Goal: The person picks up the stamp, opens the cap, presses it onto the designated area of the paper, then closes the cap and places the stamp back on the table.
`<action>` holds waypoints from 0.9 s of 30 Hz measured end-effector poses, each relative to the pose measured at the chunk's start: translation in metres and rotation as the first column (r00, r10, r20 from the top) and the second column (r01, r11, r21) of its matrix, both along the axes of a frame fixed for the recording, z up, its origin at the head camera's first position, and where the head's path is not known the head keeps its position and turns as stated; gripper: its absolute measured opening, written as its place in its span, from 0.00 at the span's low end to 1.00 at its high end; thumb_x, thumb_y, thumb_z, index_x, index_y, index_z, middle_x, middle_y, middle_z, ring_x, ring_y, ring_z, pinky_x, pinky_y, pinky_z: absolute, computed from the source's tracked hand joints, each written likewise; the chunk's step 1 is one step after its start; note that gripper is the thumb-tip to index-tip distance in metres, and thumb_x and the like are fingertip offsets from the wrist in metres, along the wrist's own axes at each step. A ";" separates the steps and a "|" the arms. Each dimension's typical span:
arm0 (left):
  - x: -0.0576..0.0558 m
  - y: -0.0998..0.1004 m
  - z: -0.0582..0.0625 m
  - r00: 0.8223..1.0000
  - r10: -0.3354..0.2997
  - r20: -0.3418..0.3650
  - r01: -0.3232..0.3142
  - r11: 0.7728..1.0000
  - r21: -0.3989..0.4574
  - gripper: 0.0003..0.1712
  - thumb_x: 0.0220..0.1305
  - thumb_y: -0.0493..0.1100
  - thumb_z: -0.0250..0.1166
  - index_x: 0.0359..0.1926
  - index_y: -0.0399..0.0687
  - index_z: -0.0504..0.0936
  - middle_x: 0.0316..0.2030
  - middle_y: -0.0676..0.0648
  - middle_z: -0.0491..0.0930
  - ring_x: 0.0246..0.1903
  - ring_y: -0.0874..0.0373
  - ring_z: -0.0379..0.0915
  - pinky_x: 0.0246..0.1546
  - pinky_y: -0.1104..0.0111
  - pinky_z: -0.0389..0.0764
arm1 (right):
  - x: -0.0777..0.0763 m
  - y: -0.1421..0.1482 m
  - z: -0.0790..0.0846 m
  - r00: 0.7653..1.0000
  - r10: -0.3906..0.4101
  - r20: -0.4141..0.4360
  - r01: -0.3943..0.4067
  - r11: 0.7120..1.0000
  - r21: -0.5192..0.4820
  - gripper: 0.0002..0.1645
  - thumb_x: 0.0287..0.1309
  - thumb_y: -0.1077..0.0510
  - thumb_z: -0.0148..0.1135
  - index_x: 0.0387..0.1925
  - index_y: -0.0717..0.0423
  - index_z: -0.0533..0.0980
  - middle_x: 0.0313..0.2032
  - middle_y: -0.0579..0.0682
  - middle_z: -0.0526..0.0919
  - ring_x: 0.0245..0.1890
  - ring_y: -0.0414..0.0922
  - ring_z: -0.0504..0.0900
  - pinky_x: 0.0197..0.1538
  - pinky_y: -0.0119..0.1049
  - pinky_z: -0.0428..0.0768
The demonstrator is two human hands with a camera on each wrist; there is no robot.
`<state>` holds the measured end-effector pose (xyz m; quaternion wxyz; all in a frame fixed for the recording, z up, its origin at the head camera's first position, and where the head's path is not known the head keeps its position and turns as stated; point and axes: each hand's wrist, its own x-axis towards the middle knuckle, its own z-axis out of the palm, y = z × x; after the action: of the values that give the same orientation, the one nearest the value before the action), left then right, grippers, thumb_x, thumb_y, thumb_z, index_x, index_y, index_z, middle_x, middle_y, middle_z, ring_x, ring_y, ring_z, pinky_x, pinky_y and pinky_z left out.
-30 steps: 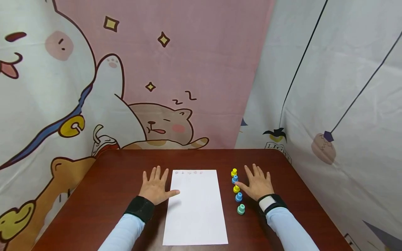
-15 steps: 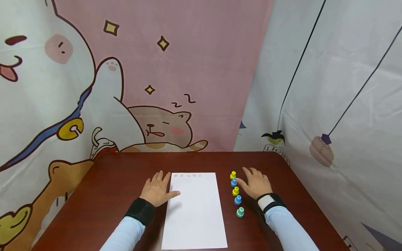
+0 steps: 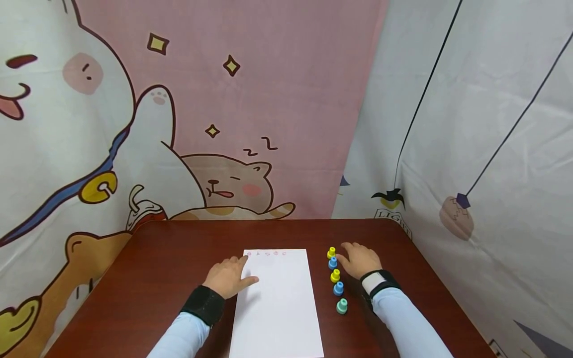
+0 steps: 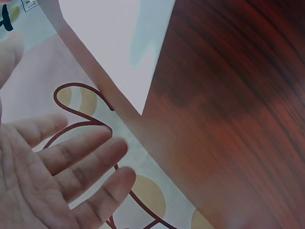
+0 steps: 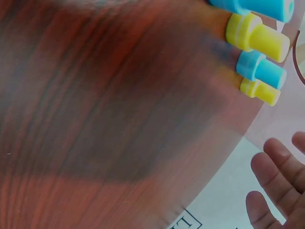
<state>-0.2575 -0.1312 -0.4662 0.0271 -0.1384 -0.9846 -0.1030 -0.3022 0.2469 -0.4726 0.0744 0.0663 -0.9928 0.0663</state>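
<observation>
A white sheet of paper (image 3: 276, 303) lies on the table, with a row of small pink marks (image 3: 266, 253) along its far edge. My left hand (image 3: 226, 279) is over the sheet's left edge, thumb out above the paper. In the left wrist view its fingers (image 4: 90, 169) are loosely bent, holding nothing. Right of the sheet stands a column of several small stepped plastic pieces like toy stamps: yellow (image 3: 335, 276), blue (image 3: 338, 289) and, nearest, a green one (image 3: 342, 306). My right hand (image 3: 359, 262) is beside the far pieces, fingers relaxed, with nothing in its grasp.
The dark reddish wooden table (image 3: 156, 283) ends at a far edge against a cartoon-printed cloth (image 3: 304, 124). More pale cloth (image 3: 506, 149) hangs along the right side. Both forearms reach in from the near edge, with dark bands on the wrists.
The fingers of both hands have gone from spread and straight to more bent. My right hand has drawn slightly left. The head view has tilted up a little.
</observation>
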 end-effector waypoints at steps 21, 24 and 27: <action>0.009 0.013 0.004 0.994 -0.066 0.089 0.068 0.997 -0.020 0.27 0.55 0.60 0.72 0.42 0.40 0.86 0.32 0.47 0.84 0.33 0.50 0.79 0.36 0.56 0.80 | -0.026 -0.011 0.006 0.991 -0.028 0.129 0.028 1.000 0.004 0.25 0.62 0.47 0.67 0.52 0.60 0.79 0.44 0.57 0.85 0.38 0.54 0.82 0.46 0.54 0.81; 0.009 0.015 0.003 0.994 -0.078 0.077 0.080 0.996 -0.025 0.27 0.55 0.61 0.72 0.41 0.41 0.86 0.32 0.47 0.84 0.33 0.50 0.79 0.36 0.57 0.80 | -0.031 -0.014 0.005 0.992 -0.030 0.119 0.028 0.999 0.018 0.24 0.61 0.46 0.67 0.50 0.60 0.79 0.41 0.56 0.85 0.35 0.52 0.82 0.43 0.52 0.82; 0.009 0.016 0.003 0.994 -0.088 0.068 0.090 0.996 -0.027 0.27 0.55 0.61 0.72 0.41 0.41 0.86 0.32 0.47 0.84 0.33 0.50 0.79 0.36 0.57 0.80 | -0.036 -0.017 0.004 0.992 -0.041 0.118 0.039 0.999 0.017 0.25 0.61 0.46 0.68 0.50 0.61 0.79 0.41 0.56 0.86 0.35 0.53 0.82 0.42 0.52 0.82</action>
<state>-0.2481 -0.1148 -0.4633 -0.0123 -0.1792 -0.9793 -0.0937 -0.3381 0.2300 -0.4689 0.0163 0.0427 -0.9971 0.0612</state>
